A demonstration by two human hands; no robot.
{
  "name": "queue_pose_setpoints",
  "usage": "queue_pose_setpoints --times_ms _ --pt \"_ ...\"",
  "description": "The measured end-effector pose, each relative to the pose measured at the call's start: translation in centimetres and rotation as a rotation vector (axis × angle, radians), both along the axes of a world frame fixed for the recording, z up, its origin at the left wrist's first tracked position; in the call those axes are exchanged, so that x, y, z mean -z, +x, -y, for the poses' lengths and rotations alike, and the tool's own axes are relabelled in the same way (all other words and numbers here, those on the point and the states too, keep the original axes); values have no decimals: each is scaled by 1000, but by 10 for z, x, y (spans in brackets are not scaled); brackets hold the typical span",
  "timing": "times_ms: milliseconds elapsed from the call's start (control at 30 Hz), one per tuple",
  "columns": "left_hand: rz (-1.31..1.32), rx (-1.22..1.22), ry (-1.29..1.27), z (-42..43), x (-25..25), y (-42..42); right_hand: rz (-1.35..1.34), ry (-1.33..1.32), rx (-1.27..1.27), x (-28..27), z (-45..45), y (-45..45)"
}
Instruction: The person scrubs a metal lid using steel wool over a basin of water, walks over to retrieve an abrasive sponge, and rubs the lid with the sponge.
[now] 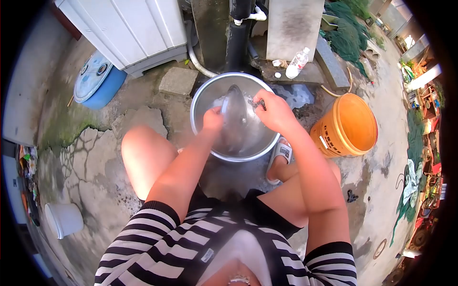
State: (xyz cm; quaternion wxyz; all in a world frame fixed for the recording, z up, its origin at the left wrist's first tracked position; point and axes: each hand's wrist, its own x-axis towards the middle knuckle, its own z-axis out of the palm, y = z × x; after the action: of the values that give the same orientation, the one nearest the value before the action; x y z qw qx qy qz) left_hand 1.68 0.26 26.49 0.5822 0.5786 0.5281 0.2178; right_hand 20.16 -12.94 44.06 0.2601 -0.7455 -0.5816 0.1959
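Observation:
A wide metal basin [196,125] stands on the wet ground between my knees. Inside it, a shiny round metal piece [234,106], like a pot lid or shallow bowl, is tilted nearly on edge. My left hand [213,119] grips its left rim, fingers closed. My right hand [275,112] is closed around a small dark scrubber [259,103], which looks like steel wool, just right of the metal piece. Whether the scrubber touches the metal cannot be made out. Whitish, cloudy patches show in the bottom of the basin.
An orange bucket [329,125] stands by my right foot. Beyond the basin are a clear bottle [298,63] on a stone ledge, a loose block [178,80] and a white cabinet-like unit [129,31]. A blue drum [102,83] and white bucket [64,220] are to the left.

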Motion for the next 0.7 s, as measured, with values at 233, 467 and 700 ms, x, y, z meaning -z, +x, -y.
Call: queue_pose_setpoints --times_ms 233,467,700 --pt "164 -1 108 -17 -112 -4 49 249 -2 -5 -17 2" --pt "181 111 206 -38 -190 -13 190 678 81 -25 -46 -7" --pt "52 150 627 -21 -222 -10 194 739 181 -45 -67 3"
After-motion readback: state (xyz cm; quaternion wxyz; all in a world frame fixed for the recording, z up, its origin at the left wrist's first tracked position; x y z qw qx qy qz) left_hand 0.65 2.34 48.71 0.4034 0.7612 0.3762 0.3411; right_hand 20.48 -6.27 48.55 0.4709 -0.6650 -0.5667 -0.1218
